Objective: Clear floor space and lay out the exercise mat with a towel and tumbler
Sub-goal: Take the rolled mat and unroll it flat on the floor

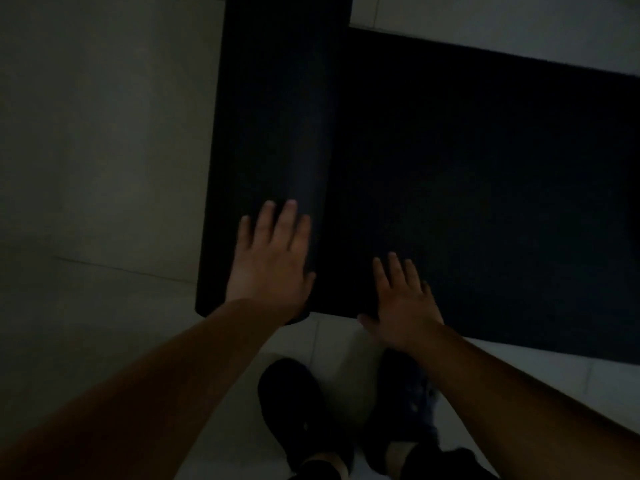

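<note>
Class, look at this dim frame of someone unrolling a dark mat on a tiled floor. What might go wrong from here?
1. The left hand presses only the near end of the roll, so it may unroll crooked.
2. The right hand pins only the edge of the flat mat, which might slide on the smooth floor.
3. The feet stand close to that edge, a possible trip.

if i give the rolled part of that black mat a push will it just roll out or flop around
Probably rolls: the still-rolled part of the mat is a long even cylinder on smooth floor tiles, with the left hand flat on top. It likely unrolls rather than sliding, since the right hand presses the flat section down. The flat part lies without curl, so it seems limp, fairly heavy.
</note>
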Available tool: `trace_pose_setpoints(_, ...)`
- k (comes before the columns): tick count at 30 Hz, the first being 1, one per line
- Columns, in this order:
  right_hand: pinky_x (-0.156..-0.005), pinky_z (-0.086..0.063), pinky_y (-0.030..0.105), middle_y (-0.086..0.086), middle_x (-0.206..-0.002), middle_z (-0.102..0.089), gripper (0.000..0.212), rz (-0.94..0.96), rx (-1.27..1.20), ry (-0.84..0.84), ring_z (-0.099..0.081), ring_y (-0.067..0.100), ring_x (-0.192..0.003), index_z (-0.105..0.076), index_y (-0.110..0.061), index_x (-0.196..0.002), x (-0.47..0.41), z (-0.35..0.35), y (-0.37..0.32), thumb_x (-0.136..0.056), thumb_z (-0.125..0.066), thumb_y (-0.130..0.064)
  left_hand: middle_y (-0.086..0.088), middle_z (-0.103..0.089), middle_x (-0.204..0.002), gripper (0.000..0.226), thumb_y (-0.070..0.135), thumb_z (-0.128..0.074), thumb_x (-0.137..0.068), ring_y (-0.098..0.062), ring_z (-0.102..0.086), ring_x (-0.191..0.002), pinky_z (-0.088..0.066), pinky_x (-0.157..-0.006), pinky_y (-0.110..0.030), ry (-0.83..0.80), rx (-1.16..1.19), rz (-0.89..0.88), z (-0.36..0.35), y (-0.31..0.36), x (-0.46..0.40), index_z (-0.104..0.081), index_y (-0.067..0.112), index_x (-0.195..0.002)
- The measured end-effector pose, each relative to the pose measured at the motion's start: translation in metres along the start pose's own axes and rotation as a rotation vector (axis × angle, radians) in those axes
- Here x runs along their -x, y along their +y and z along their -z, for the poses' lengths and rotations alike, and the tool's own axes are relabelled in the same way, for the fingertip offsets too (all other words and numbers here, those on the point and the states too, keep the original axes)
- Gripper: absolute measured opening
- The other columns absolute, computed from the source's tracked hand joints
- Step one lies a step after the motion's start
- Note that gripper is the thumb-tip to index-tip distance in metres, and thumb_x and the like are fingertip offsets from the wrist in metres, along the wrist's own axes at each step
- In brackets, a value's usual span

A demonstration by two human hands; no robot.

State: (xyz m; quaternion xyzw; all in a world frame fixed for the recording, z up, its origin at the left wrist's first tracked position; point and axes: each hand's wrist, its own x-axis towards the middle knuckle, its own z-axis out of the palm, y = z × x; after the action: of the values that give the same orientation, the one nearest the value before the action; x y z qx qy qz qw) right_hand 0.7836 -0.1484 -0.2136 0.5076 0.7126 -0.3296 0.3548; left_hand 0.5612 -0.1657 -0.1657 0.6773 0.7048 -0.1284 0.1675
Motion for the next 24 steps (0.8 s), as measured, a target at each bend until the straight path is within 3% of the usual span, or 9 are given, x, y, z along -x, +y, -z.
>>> trace_pose_setpoints(3, -0.112, -0.009, 0.066, 0.004, -0.157, 0.030, 0.122, -0.034, 0.046, 0.048, 0.020, 0.036, -0.146, 0.024, -0.031, -0.147, -0.036, -0.006, -0.012, -0.061, -0.042, -0.088, -0.004, 0.000, -0.162, 0.094, 0.069, -0.052, -0.073, -0.037, 0.005, -0.147, -0.001, -0.114, -0.066, -0.031, -0.102, -0.167, -0.024, 0.013, -0.009, -0.014, 0.030, -0.149)
trace_pose_setpoints(5, -0.110, -0.010, 0.069, 0.002, -0.156, 0.032, 0.128, -0.035, 0.059, 0.030, 0.023, 0.036, -0.145, 0.025, -0.032, -0.146, -0.060, -0.011, -0.017, -0.056, -0.044, -0.091, -0.004, 0.007, -0.162, 0.098, 0.073, -0.052, -0.071, -0.038, 0.013, -0.146, 0.005, -0.110, -0.070, -0.087, -0.180, -0.149, -0.041, 0.006, -0.016, -0.011, 0.031, -0.149)
trace_pose_setpoints(10, -0.107, -0.027, 0.066, -0.002, -0.152, 0.041, 0.123, -0.011, 0.076, -0.064, 0.026, 0.034, -0.144, 0.024, -0.032, -0.147, -0.081, -0.025, 0.005, -0.070, -0.065, -0.066, -0.007, 0.014, -0.161, 0.099, 0.071, -0.050, -0.073, -0.039, 0.020, -0.145, 0.008, -0.108, -0.071, -0.175, -0.377, -0.072, -0.063, -0.041, -0.014, -0.006, 0.030, -0.151)
trace_pose_setpoints(13, -0.106, -0.033, 0.064, -0.005, -0.151, 0.041, 0.114, 0.033, 0.093, -0.125, 0.025, 0.030, -0.145, 0.022, -0.034, -0.148, -0.075, -0.018, 0.023, -0.077, -0.066, -0.051, -0.008, 0.016, -0.160, 0.094, 0.066, -0.048, -0.077, -0.040, 0.017, -0.145, -0.001, -0.111, -0.069, -0.269, -0.380, -0.010, -0.050, -0.061, 0.001, -0.003, 0.029, -0.151)
trace_pose_setpoints(17, -0.113, -0.022, 0.063, -0.005, -0.155, 0.035, 0.106, 0.052, 0.101, -0.258, 0.019, 0.029, -0.147, 0.017, -0.033, -0.149, -0.070, 0.012, 0.023, -0.080, -0.061, -0.050, -0.006, 0.015, -0.160, 0.087, 0.057, -0.046, -0.081, -0.037, 0.007, -0.147, -0.017, -0.113, -0.062, -0.353, -0.304, 0.182, -0.023, -0.094, 0.011, -0.002, 0.028, -0.150)
trace_pose_setpoints(20, -0.116, -0.023, 0.058, 0.000, -0.159, 0.025, 0.096, 0.006, 0.104, -0.337, 0.007, 0.036, -0.148, 0.007, -0.028, -0.153, -0.075, 0.036, 0.010, -0.085, -0.058, -0.047, -0.007, -0.003, -0.161, 0.081, 0.056, -0.049, -0.079, -0.035, -0.008, -0.147, -0.028, -0.111, -0.059, -0.360, -0.165, 0.375, -0.008, -0.121, 0.009, -0.016, 0.025, -0.146)
trace_pose_setpoints(22, -0.116, -0.025, 0.055, 0.007, -0.161, 0.014, 0.090, -0.014, 0.114, -0.267, 0.002, 0.038, -0.147, 0.000, -0.023, -0.153, -0.077, 0.048, -0.009, -0.087, -0.055, -0.046, -0.008, -0.017, -0.158, 0.078, 0.056, -0.050, -0.076, -0.035, -0.017, -0.144, -0.031, -0.108, -0.061, -0.307, -0.017, 0.582, 0.000, -0.137, 0.003, -0.026, 0.020, -0.141)
trace_pose_setpoints(24, -0.116, -0.024, 0.055, 0.009, -0.161, 0.013, 0.091, 0.006, 0.128, -0.129, 0.004, 0.037, -0.147, 0.001, -0.022, -0.153, -0.078, 0.051, -0.041, -0.085, -0.055, -0.047, -0.011, -0.017, -0.158, 0.079, 0.054, -0.052, -0.074, -0.036, -0.018, -0.143, -0.028, -0.109, -0.063, -0.182, 0.171, 0.756, 0.006, -0.147, -0.005, -0.028, 0.013, -0.138)
